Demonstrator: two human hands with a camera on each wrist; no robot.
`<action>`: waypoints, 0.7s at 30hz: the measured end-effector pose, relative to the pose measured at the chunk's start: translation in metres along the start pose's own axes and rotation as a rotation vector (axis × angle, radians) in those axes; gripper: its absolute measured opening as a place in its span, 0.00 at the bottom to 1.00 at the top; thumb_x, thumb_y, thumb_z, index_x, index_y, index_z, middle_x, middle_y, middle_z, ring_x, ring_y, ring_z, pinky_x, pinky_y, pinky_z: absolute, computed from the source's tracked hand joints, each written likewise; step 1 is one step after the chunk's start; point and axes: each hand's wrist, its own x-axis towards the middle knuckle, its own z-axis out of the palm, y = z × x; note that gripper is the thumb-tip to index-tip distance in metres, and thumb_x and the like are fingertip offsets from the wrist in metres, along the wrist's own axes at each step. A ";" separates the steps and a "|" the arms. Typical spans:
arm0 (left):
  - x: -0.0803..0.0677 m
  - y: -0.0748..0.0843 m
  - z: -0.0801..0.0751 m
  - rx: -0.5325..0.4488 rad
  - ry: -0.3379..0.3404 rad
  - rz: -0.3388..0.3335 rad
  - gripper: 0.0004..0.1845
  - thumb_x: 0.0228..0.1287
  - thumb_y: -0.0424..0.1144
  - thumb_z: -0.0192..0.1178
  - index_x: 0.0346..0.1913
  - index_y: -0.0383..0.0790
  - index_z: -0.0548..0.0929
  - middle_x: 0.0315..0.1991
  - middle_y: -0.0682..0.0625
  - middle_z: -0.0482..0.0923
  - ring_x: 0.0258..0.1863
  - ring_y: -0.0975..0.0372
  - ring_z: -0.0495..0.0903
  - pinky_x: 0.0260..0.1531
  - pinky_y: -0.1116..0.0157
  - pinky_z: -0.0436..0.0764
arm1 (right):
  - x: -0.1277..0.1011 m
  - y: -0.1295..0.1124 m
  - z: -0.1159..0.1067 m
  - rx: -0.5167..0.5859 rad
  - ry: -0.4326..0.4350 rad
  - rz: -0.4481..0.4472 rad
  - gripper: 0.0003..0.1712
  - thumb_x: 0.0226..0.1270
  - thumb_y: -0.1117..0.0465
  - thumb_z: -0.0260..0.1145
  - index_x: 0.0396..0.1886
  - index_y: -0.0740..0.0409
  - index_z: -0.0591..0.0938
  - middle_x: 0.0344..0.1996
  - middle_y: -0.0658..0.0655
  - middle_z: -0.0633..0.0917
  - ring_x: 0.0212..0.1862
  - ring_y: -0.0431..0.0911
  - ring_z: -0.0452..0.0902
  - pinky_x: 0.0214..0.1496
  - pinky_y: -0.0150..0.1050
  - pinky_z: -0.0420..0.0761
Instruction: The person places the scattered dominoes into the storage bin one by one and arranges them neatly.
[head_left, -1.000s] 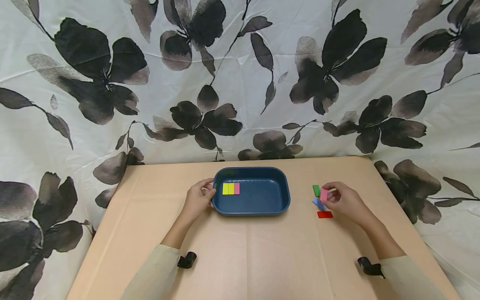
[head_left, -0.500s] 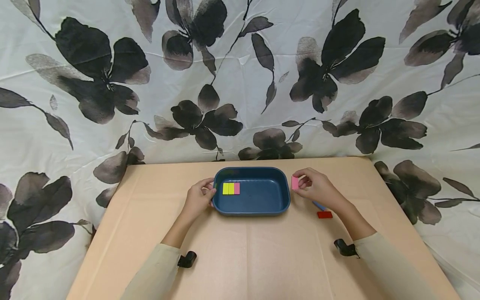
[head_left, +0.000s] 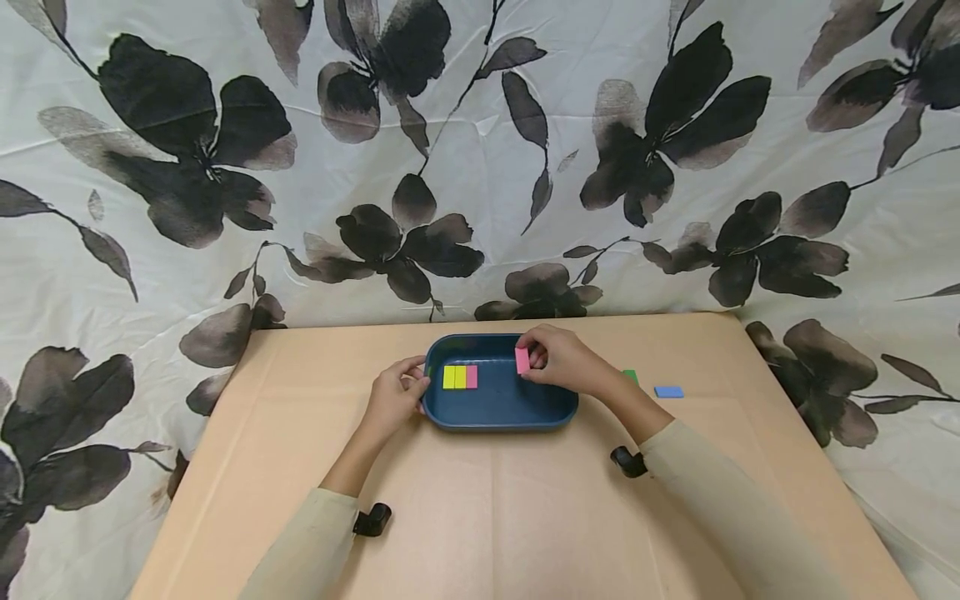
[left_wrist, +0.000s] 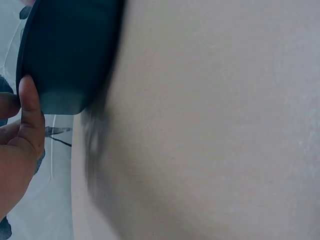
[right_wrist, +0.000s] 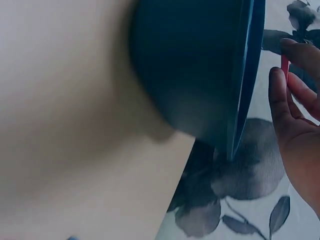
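Observation:
In the head view my left hand (head_left: 395, 390) grips the left rim of a dark blue tray (head_left: 501, 424); the left wrist view shows the thumb pressed on the tray's outer wall. Inside the tray, toward its left, two yellow blocks (head_left: 454, 377) and a pink block (head_left: 472, 377) stand side by side. My right hand (head_left: 561, 357) pinches another small flat pink block (head_left: 522, 361), raised over the tray's right half. From the right wrist view that block appears edge-on between thumb and fingers, above the level of the rim.
On the table (head_left: 480, 517) right of the tray lie a blue block (head_left: 668, 392) and a green block (head_left: 631, 375), partly covered by the right forearm. A cloth with dark printed flowers (head_left: 408, 242) hangs behind the table's back edge.
My right hand has carried the pink block leftward from the loose blocks on the right to above the tray. The left hand stays on the rim. The red block is now hidden behind the right arm.

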 end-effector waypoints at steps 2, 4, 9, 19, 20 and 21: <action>-0.001 0.000 0.000 0.000 0.001 0.001 0.21 0.72 0.27 0.61 0.66 0.32 0.78 0.43 0.39 0.77 0.20 0.61 0.80 0.24 0.54 0.89 | 0.007 -0.003 0.005 -0.017 -0.016 -0.007 0.25 0.58 0.61 0.80 0.54 0.61 0.82 0.43 0.55 0.82 0.39 0.42 0.80 0.41 0.30 0.86; -0.001 0.000 0.000 -0.001 0.003 0.004 0.21 0.72 0.27 0.61 0.66 0.31 0.78 0.43 0.39 0.77 0.20 0.61 0.80 0.24 0.55 0.89 | 0.014 -0.005 0.009 -0.036 -0.040 -0.010 0.25 0.59 0.61 0.80 0.54 0.62 0.82 0.42 0.55 0.82 0.38 0.42 0.79 0.41 0.30 0.86; 0.002 0.000 0.000 0.004 0.003 0.008 0.21 0.72 0.28 0.61 0.66 0.31 0.78 0.43 0.39 0.78 0.20 0.61 0.80 0.23 0.57 0.89 | 0.029 -0.010 0.018 -0.086 -0.105 0.003 0.25 0.60 0.60 0.79 0.55 0.62 0.82 0.42 0.55 0.82 0.38 0.41 0.79 0.42 0.29 0.86; 0.007 -0.002 0.001 -0.006 0.009 0.011 0.21 0.72 0.28 0.62 0.66 0.31 0.78 0.43 0.39 0.77 0.19 0.61 0.79 0.23 0.57 0.89 | 0.052 0.001 0.042 -0.052 -0.184 0.030 0.24 0.59 0.61 0.80 0.53 0.63 0.83 0.39 0.55 0.82 0.35 0.41 0.78 0.37 0.28 0.83; 0.007 -0.002 0.001 -0.008 0.009 0.010 0.21 0.72 0.28 0.62 0.66 0.31 0.78 0.43 0.39 0.77 0.19 0.61 0.79 0.23 0.57 0.89 | 0.053 0.001 0.045 -0.048 -0.189 0.037 0.24 0.59 0.61 0.80 0.54 0.63 0.82 0.39 0.55 0.82 0.35 0.41 0.77 0.37 0.28 0.83; 0.007 -0.001 0.000 -0.008 0.009 0.008 0.21 0.72 0.28 0.62 0.66 0.32 0.78 0.43 0.39 0.77 0.19 0.61 0.79 0.23 0.57 0.89 | 0.054 0.001 0.048 -0.040 -0.192 0.048 0.24 0.60 0.61 0.80 0.54 0.63 0.82 0.39 0.55 0.82 0.35 0.41 0.77 0.37 0.28 0.83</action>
